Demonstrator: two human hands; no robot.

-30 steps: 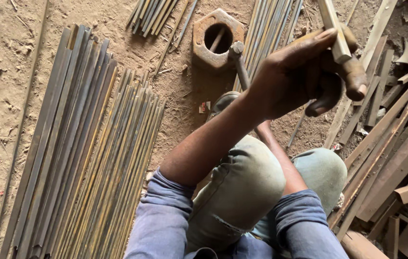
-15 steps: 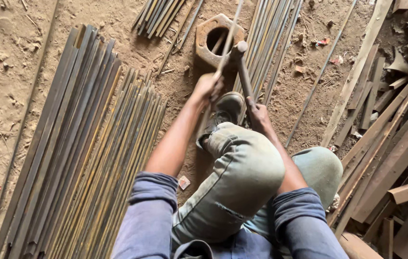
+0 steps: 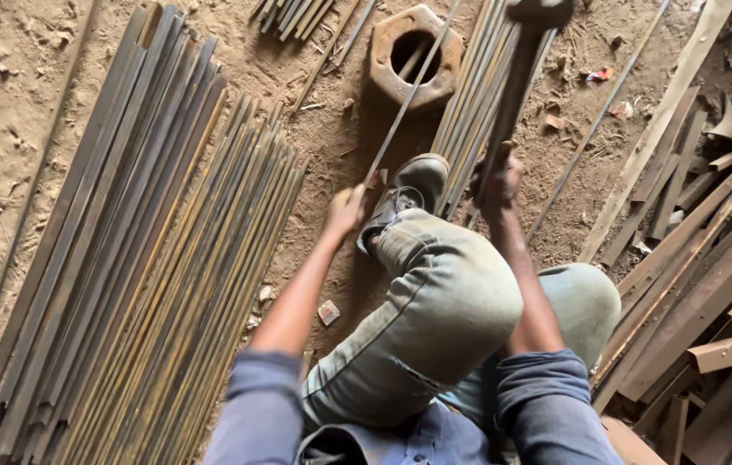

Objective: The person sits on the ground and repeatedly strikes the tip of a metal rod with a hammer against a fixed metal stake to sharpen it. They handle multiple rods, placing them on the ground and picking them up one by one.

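Observation:
My left hand (image 3: 346, 209) grips a thin steel rod (image 3: 413, 90) whose far end lies across the hole of a large rusty hexagonal nut (image 3: 413, 53) on the dirt. My right hand (image 3: 495, 182) is closed around the handle of a hammer (image 3: 525, 52), raised so its head is at the top edge of the view, above and right of the nut. My booted foot (image 3: 409, 191) rests on the ground between the two hands, with the bent knee below it.
A broad pile of long flat and thin steel bars (image 3: 133, 258) lies on the left. A smaller bundle of rods (image 3: 478, 95) runs beside the nut. Rusty angle and flat offcuts (image 3: 702, 250) are heaped on the right. Sandy ground lies at the far left.
The hammer was held high and close to the camera, then came down near the nut. Now it is lifted again with my right hand, while my left hand holds the rod.

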